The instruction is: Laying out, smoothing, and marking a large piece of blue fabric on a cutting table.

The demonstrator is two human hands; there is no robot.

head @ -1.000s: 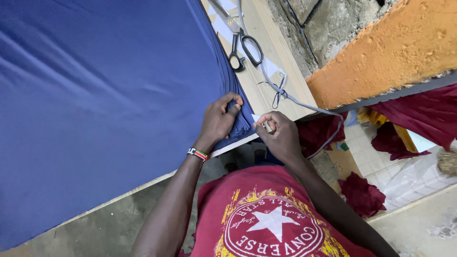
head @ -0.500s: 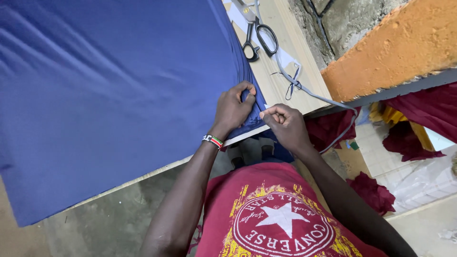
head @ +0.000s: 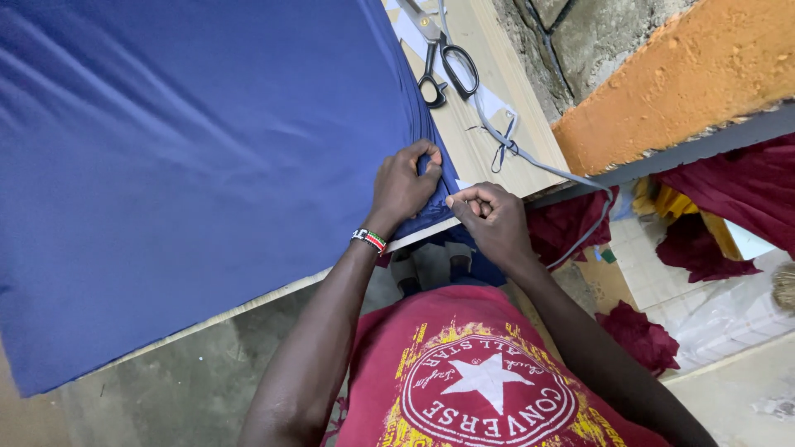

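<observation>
A large blue cloth (head: 190,157) covers most of a wooden table (head: 476,136). My left hand (head: 403,184), with a striped band at the wrist, grips the cloth's corner at the table's near edge, fingers curled into the fabric. Right beside it, my right hand (head: 490,219) pinches the same blue corner between thumb and fingers. Part of the cloth hangs below the table edge under my hands.
Black-handled scissors (head: 443,62) lie on the bare wood beyond my hands. A grey strap (head: 530,161) runs across the table and over its edge. Maroon cloth pieces (head: 638,335) lie on the floor at right, by an orange and stone wall (head: 662,74).
The view has shifted, so table and hands sit higher and further right in the frame. Both hands have stayed on the cloth's corner, the right one closing nearer to the left.
</observation>
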